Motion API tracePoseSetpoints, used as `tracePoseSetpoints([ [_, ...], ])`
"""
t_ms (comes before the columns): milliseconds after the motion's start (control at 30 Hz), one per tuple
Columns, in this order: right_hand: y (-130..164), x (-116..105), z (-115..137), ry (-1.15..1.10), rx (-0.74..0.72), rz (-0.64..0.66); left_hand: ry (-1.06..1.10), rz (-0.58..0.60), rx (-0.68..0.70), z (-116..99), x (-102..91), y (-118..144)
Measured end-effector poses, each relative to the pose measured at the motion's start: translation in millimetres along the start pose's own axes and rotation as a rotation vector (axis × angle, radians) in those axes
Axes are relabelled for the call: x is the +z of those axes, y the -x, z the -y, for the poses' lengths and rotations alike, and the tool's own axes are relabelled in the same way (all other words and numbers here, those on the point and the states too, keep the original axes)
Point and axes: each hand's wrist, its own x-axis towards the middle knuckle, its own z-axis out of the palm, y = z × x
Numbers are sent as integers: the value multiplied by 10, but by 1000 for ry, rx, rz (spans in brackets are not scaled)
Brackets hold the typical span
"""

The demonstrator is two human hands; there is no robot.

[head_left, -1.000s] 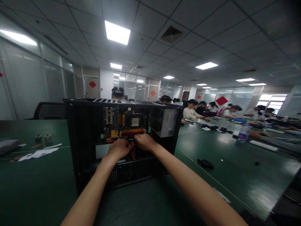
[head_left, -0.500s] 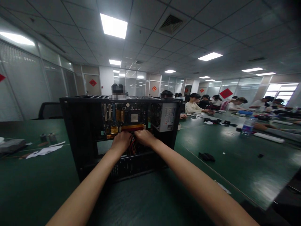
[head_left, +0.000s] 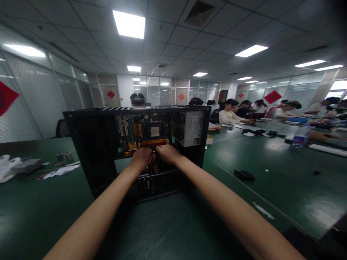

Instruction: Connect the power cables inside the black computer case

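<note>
A black computer case [head_left: 81, 141] stands before me with its open side facing me. Inside it are a motherboard [head_left: 149, 122] with a square silver processor [head_left: 155, 131], red and yellow memory slots [head_left: 154, 142], and a power supply [head_left: 193, 128] at upper right. My left hand [head_left: 142, 158] is closed just below the slots, knuckles up. Close to its right, my right hand [head_left: 168, 154] is closed too, the thumb side towards the left hand. A bundle of red and dark cables [head_left: 154, 163] hangs between them. What the fingertips hold is hidden.
On the green table [head_left: 273, 191], a black cloth-like item [head_left: 244, 175] and a paper scrap [head_left: 263, 210] lie to the right. A water bottle [head_left: 299, 139] stands farther off. Metal cylinders [head_left: 69, 156], paper [head_left: 61, 171] and a grey object [head_left: 27, 166] lie left. Other people sit beyond.
The camera view has shifted slightly. Both hands stay closed at nearly the same place below the memory slots, with the right hand a little lower against the board.
</note>
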Motion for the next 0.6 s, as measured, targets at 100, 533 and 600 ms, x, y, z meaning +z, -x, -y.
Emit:
tracePoseSetpoints([
  [100, 30, -18, -7, -60, 11, -26, 69, -9, 43, 78, 52, -36],
  [533, 105, 111, -145, -284, 38, -110, 142, -42, 60, 136, 146, -106],
  [600, 91, 118, -149, -287, 65, -101, 130, -37, 57, 123, 138, -107],
])
